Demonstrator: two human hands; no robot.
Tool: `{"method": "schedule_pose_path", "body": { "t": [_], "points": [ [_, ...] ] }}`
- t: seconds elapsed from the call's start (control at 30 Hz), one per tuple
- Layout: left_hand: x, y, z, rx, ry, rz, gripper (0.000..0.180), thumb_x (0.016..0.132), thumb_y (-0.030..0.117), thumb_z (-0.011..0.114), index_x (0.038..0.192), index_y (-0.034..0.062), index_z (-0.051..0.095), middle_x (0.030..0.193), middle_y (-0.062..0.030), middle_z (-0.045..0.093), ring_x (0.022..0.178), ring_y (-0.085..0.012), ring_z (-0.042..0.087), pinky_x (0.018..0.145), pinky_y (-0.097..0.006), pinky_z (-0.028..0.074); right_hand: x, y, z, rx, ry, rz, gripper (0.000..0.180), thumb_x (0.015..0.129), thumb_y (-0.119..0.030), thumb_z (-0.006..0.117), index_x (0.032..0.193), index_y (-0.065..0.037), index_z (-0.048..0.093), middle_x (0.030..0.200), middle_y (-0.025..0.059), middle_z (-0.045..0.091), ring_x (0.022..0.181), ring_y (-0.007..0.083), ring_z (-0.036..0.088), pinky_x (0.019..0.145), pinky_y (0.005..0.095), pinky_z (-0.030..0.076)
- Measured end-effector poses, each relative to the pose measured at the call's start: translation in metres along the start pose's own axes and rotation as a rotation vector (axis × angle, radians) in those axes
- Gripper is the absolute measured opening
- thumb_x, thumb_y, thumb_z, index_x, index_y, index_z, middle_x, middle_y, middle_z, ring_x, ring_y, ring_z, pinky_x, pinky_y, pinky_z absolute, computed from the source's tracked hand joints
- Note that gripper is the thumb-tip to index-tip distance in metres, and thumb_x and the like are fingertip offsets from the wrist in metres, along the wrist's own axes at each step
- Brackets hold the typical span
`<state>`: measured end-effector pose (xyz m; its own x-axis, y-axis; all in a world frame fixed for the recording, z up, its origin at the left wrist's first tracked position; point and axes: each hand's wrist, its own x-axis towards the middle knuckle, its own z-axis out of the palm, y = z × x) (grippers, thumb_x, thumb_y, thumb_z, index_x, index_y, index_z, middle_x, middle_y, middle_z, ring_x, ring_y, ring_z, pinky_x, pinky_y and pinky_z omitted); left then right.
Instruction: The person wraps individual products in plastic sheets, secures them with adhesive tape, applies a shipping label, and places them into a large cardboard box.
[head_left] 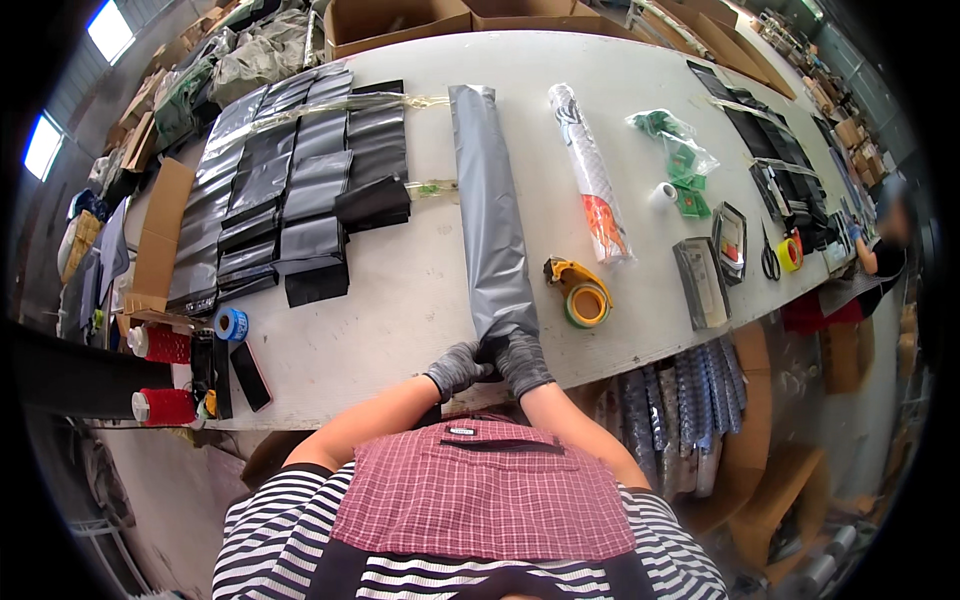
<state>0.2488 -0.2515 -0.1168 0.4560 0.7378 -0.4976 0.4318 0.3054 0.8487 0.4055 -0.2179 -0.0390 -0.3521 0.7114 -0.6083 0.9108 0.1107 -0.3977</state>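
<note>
A long grey plastic mailer bag (492, 210) lies lengthwise across the white table (420, 290), stretching from the far side to the near edge. Both hands wear grey knit gloves. My left hand (458, 368) and my right hand (522, 360) meet at the bag's near end by the table edge, and both pinch that end. A yellow tape dispenser with a roll of tape (580, 296) sits just to the right of my hands.
Rows of black bags (290, 190) cover the table's left. A long printed wrapped roll (592, 175), green items in a clear bag (680, 150), scissors (770, 258), trays and more black bags lie to the right. Red spools (165, 343) and blue tape (232, 323) sit at the left corner. Another person (880, 250) works far right.
</note>
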Motion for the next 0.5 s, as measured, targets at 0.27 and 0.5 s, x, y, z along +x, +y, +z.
{"method": "schedule_pose_path", "body": {
  "t": [0.27,0.5],
  "points": [
    [0.003,0.039,0.016,-0.134,-0.108,0.045,0.037,0.087,0.003,0.067,0.123,-0.0002,0.062,0.112,-0.0095,0.070,0.101,-0.0159,0.063,0.093,-0.030,0.050,0.092,0.073,0.060,0.144,0.493,0.340,0.025,0.098,-0.019,0.044,0.107,-0.011,0.065,0.097,0.0107,0.066,0.089,0.0218,0.065,0.074,0.0347,0.051],
    [0.003,0.018,0.008,-0.133,-0.072,0.019,0.038,0.087,0.010,0.071,0.123,0.0008,0.063,0.108,-0.0070,0.070,0.094,-0.0138,0.063,0.086,-0.030,0.051,0.067,0.030,0.039,-0.765,0.500,0.229,0.029,0.097,-0.022,0.047,0.120,-0.010,0.061,0.104,0.0067,0.066,0.096,0.0163,0.066,0.072,0.0323,0.050]
  ]
}}
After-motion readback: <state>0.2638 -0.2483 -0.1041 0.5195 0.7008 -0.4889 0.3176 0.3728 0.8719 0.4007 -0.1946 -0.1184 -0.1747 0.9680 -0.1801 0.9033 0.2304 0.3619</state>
